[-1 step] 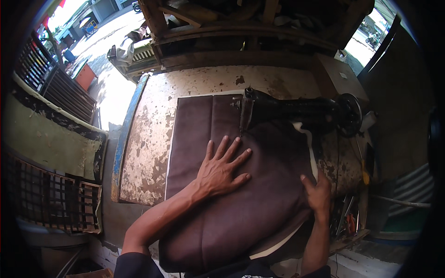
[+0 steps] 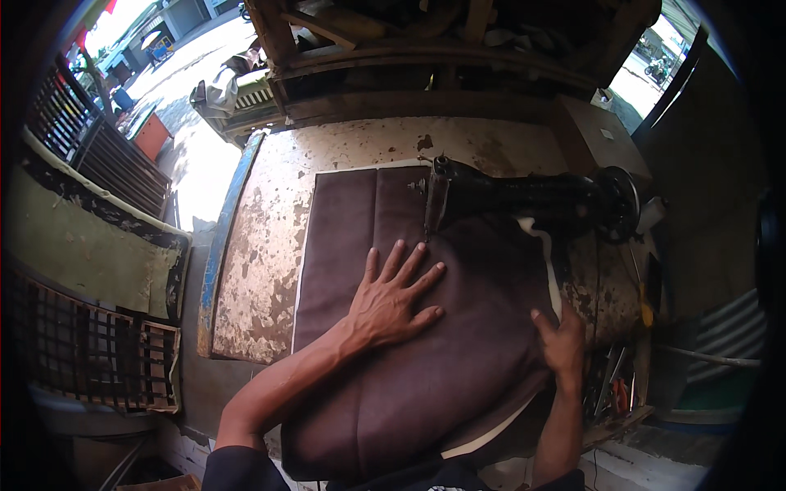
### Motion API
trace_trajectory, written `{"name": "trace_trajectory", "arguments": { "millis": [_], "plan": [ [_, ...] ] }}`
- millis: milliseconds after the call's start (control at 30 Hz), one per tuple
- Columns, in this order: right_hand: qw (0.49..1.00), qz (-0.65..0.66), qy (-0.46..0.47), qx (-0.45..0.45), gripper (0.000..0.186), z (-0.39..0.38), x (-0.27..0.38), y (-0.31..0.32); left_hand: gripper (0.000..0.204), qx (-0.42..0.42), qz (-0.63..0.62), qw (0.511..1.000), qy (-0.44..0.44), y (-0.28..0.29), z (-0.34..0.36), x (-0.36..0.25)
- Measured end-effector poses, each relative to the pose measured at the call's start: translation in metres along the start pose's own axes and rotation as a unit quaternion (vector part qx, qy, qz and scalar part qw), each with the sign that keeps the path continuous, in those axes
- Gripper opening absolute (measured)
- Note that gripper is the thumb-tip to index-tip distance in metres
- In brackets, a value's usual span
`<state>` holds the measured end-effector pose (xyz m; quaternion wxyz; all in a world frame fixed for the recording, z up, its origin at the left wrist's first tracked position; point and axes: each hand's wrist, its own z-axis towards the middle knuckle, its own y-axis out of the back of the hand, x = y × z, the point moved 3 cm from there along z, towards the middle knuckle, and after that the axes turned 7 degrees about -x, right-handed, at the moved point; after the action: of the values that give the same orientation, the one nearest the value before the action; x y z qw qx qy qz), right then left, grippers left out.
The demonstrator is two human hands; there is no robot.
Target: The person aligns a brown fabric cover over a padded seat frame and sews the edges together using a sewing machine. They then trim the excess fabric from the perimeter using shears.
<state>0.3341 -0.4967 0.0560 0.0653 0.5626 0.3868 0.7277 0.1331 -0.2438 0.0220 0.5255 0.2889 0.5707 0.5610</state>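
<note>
A large dark brown padded sheet [image 2: 458, 335], with a seam running along its left part and a pale backing at its edges, lies under the black sewing machine [image 2: 516, 196]. My left hand [image 2: 389, 303] rests flat on the sheet with its fingers spread, the fingertips just short of the needle area. At the sheet's right edge my right hand [image 2: 563, 340] grips the material, its thumb on top and its other fingers hidden beneath. The sheet's near end hangs over the front edge of the table toward my lap.
The worn, paint-chipped table [image 2: 254, 270] has a blue left edge [image 2: 221, 245]. A handwheel [image 2: 618, 204] is at the machine's right end. Wooden shelving [image 2: 442, 61] stands behind the table. Left of it are a greenish padded panel [image 2: 90, 245] and a slatted frame [image 2: 90, 344].
</note>
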Motion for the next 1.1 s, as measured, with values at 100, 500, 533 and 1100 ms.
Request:
{"name": "trace_trajectory", "arguments": {
  "millis": [100,500,533,1100],
  "plan": [
    [1.0,0.008,0.029,-0.007,0.041,0.003,-0.001,-0.002,0.077,0.008,0.001,1.0,0.001,-0.001,0.005,0.005],
    [1.0,-0.014,0.012,-0.01,0.041,0.027,0.005,-0.008,0.077,-0.001,-0.007,1.0,0.009,-0.003,0.026,0.017],
    [1.0,-0.015,0.013,-0.01,0.041,0.029,0.005,-0.008,0.077,-0.002,-0.008,1.0,0.009,-0.002,0.028,0.017],
    [0.955,-0.067,0.289,-0.016,0.054,-0.013,0.099,-0.06,0.078,-0.032,-0.015,0.998,0.046,0.001,0.002,0.017]
  ]
}}
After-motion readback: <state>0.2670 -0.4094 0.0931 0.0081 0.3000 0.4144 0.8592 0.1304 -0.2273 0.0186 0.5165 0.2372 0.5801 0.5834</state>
